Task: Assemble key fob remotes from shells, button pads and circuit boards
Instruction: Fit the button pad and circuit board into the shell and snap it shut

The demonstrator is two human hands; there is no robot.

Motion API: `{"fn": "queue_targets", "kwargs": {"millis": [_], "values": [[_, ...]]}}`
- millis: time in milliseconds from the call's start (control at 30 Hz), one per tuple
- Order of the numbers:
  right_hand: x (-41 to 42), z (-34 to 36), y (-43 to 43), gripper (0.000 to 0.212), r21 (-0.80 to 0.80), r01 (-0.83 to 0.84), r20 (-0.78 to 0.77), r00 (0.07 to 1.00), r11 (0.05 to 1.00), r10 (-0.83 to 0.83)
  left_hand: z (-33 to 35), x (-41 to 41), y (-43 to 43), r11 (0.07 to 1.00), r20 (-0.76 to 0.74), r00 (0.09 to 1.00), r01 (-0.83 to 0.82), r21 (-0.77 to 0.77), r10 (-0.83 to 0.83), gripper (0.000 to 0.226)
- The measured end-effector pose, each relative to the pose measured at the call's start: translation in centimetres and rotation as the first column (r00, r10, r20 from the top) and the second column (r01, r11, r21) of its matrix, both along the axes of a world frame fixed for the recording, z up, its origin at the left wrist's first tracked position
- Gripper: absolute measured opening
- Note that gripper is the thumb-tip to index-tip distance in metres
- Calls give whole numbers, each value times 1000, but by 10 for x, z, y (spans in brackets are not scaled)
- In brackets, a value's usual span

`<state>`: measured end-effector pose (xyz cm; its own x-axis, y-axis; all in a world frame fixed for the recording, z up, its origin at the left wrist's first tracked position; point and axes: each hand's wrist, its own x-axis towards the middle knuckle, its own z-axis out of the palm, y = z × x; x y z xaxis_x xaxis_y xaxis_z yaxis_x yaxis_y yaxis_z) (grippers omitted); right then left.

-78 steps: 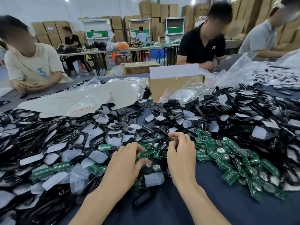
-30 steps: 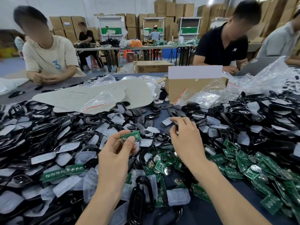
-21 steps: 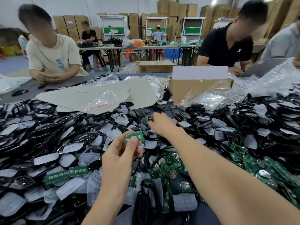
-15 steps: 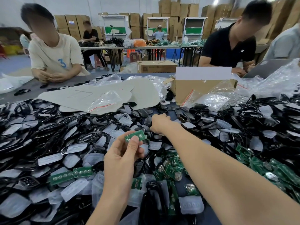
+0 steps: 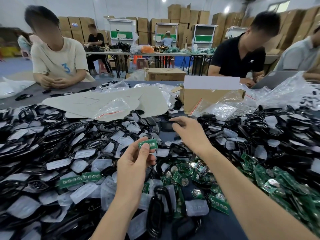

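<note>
Left hand (image 5: pixel 135 163) pinches a green circuit board (image 5: pixel 147 144) by its edge. Right hand (image 5: pixel 190 134), further out, curls its fingers at a black shell (image 5: pixel 165 126), can't tell if it's gripped yet. Shells are tangled there, so lifting one could snag or drag its neighbours.

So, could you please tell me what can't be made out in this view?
Head view only:
Whether the right hand grips the black shell: its own fingers hide the contact.
Circuit board lettering: too small, and the left hand's thumb covers part.
Cardboard box contents: hidden by its front wall.
</note>
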<state>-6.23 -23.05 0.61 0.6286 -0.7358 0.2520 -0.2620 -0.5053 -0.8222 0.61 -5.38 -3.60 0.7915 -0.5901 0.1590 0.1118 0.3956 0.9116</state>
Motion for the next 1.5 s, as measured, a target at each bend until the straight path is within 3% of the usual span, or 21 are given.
{"fn": "queue_targets", "kwargs": {"millis": [100,167,267,333,367,433,533,600,733,800,1067,1500], "values": [[-37,-2,29,19,306,-47,276,960,951,-42,1,-2,0,1000,26,1000,1,18,-1,24],[-53,-9,44,17,500,-104,390,914,860,-116,1,-5,0,1000,44,999,8,21,-9,27],[-62,-16,51,22,784,-308,511,813,539,-279,1,-8,-1,1000,77,997,5,28,-7,29],[-64,-17,51,22,834,-380,528,761,400,-376,1,-9,-1,999,110,994,0,45,-5,25],[-64,-17,50,16,841,-397,528,753,369,-393,1,-10,0,999,131,991,-5,52,-2,21],[-61,-19,51,22,847,-422,525,762,324,-379,2,-12,0,997,181,983,-12,71,-1,17],[-55,-24,56,23,827,-493,557,783,271,-276,1,-14,1,994,272,962,-44,101,15,25],[-50,-29,61,26,797,-494,571,803,347,-168,2,-15,2,991,316,948,-69,119,28,28],[-45,-39,68,45,636,-384,445,891,669,89,0,-16,1,977,365,928,-143,156,77,22],[-44,-41,70,45,556,-395,412,895,731,170,-1,-17,1,971,395,914,-170,169,92,19],[-45,-38,75,44,442,-411,399,886,797,236,-6,-16,1,955,486,870,-209,209,84,18],[-46,-41,74,41,412,-472,432,854,780,288,-3,-15,3,963,491,868,-189,193,71,21]]}}
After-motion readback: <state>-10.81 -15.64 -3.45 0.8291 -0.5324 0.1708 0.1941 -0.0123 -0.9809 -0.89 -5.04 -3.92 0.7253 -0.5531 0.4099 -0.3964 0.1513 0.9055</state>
